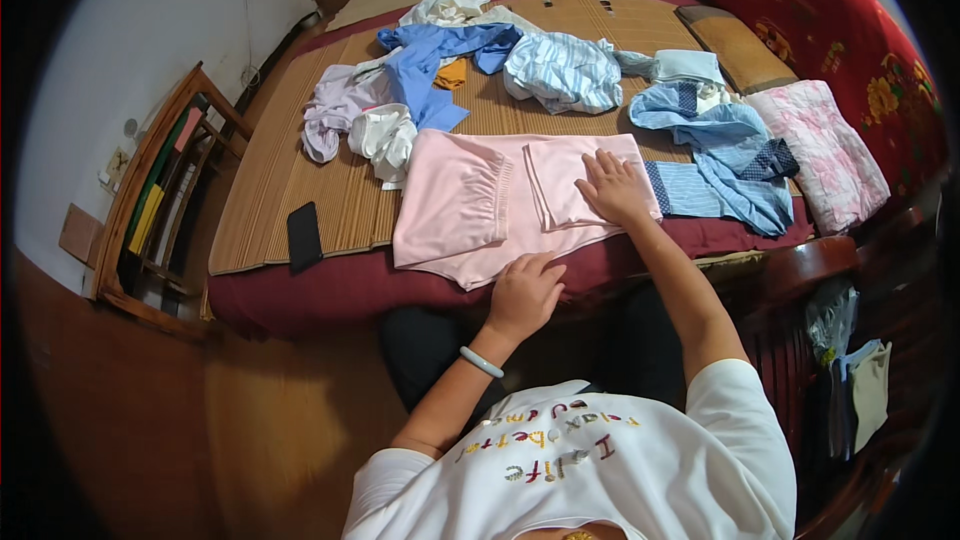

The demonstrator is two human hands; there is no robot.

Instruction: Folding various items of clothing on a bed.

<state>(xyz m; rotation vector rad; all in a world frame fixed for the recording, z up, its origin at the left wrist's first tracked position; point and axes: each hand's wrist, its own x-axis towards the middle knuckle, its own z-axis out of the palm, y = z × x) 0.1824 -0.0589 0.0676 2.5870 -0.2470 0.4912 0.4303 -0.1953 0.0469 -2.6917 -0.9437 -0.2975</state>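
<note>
Through the head camera I watch two bare hands at a pale pink garment (pixel 455 195), which lies at the near edge of a bed, partly on a tan slatted mat (pixel 250 225) and partly over a maroon cover (pixel 265 302). The garment's left part is spread out, with a gathered strip at its inner edge; its right part is folded into a layered, flat rectangle.

The right hand (pixel 613 190) rests palm down on that rectangle, fingers fanned apart. The left hand (pixel 525 295) is at the garment's front edge, fingers loosely spread and gripping nothing; I cannot tell whether it touches the cloth. A pale bracelet (pixel 482 362) circles the left wrist.

Just right of the garment I see a light blue striped garment (pixel 735 180) with dark blue patches. Behind lie a crumpled white cloth (pixel 383 140), a blue garment (pixel 420 70) and a blue-and-white striped bundle (pixel 565 72). A black phone (pixel 304 236) lies to the left, near the mat's front edge.
</note>
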